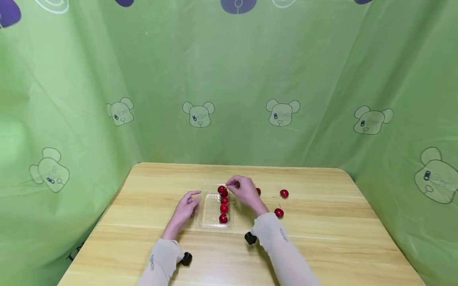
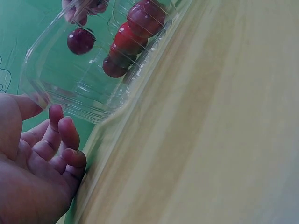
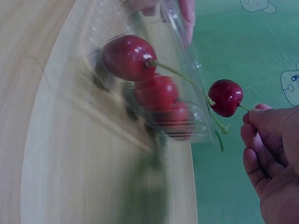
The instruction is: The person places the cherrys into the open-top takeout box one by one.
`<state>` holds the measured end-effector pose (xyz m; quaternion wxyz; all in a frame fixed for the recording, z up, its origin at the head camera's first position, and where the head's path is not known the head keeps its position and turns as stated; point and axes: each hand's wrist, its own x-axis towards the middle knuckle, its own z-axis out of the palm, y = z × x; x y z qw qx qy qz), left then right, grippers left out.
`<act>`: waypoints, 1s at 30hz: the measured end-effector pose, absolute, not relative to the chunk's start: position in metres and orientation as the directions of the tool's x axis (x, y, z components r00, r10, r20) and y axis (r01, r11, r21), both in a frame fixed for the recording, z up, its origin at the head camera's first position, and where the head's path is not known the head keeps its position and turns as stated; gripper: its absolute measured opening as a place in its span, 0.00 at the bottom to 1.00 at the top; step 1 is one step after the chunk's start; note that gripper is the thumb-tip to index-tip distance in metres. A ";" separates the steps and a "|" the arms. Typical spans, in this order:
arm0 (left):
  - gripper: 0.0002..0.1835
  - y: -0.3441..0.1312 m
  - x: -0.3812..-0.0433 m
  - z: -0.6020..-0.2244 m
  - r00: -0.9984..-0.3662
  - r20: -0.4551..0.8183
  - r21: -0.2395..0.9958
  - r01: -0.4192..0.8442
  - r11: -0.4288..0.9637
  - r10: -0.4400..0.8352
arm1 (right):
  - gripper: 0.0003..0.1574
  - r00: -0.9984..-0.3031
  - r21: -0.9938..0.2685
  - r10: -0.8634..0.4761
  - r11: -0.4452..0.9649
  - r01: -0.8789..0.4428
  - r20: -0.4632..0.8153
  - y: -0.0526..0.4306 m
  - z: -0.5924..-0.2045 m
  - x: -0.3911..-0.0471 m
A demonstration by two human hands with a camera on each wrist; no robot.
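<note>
A clear plastic container lies on the table with several red cherries in a row along its right side. My right hand pinches the thin stem of one dark red cherry between thumb and finger. That cherry hangs over the far right part of the container, above the row, and shows through the clear wall in the left wrist view. At the container's left side is my left hand, its fingers loosely bent and holding nothing. Its fingertips come right at the container's rim.
Right of the container lie loose cherries, one farther back and one nearer. Another cherry is partly hidden behind my right hand. The wooden table ends at a green curtain with bear faces.
</note>
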<state>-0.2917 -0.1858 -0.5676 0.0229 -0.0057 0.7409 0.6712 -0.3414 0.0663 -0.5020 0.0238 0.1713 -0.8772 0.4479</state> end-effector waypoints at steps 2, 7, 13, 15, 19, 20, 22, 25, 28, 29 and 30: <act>0.24 -0.186 -0.291 -0.568 -0.999 -0.044 0.994 -0.041 0.099 0.022 | 0.06 -0.938 -0.770 -0.286 0.548 -0.326 0.193 0.062 -0.503 -0.342; 0.24 -0.187 -0.291 -0.570 -0.999 -0.038 0.995 -0.035 0.096 0.023 | 0.07 -0.928 -0.737 -0.313 0.576 -0.353 0.200 0.052 -0.501 -0.346; 0.24 -0.187 -0.292 -0.570 -0.999 -0.027 0.994 -0.023 0.104 0.030 | 0.08 -0.913 -0.697 -0.343 0.599 -0.394 0.221 0.044 -0.502 -0.354; 0.24 -0.187 -0.291 -0.570 -0.999 -0.026 0.994 -0.022 0.103 0.036 | 0.08 -0.906 -0.675 -0.357 0.613 -0.410 0.227 0.041 -0.505 -0.357; 0.24 -0.187 -0.292 -0.570 -0.999 -0.024 0.994 -0.020 0.107 0.037 | 0.07 -0.891 -0.626 -0.389 0.641 -0.445 0.235 0.039 -0.510 -0.362; 0.24 -0.187 -0.292 -0.570 -0.999 -0.024 0.994 -0.020 0.109 0.036 | 0.07 -0.888 -0.613 -0.395 0.648 -0.452 0.237 0.038 -0.512 -0.362; 0.24 -0.186 -0.292 -0.570 -0.999 -0.020 0.994 -0.016 0.109 0.031 | 0.07 -0.883 -0.596 -0.403 0.658 -0.461 0.239 0.036 -0.513 -0.364; 0.24 -0.186 -0.292 -0.570 -0.999 -0.019 0.995 -0.016 0.096 0.027 | 0.07 -0.881 -0.577 -0.408 0.670 -0.467 0.238 0.034 -0.515 -0.365; 0.24 -0.185 -0.293 -0.570 -1.000 -0.023 0.996 -0.021 0.085 0.021 | 0.07 -0.883 -0.575 -0.412 0.676 -0.461 0.224 0.031 -0.517 -0.365; 0.23 -0.185 -0.293 -0.570 -0.999 -0.026 0.996 -0.024 0.087 0.019 | 0.06 -0.882 -0.571 -0.415 0.678 -0.463 0.222 0.030 -0.517 -0.365; 0.23 -0.185 -0.294 -0.571 -0.999 -0.028 0.996 -0.027 0.088 0.015 | 0.06 -0.881 -0.566 -0.419 0.681 -0.464 0.219 0.029 -0.518 -0.365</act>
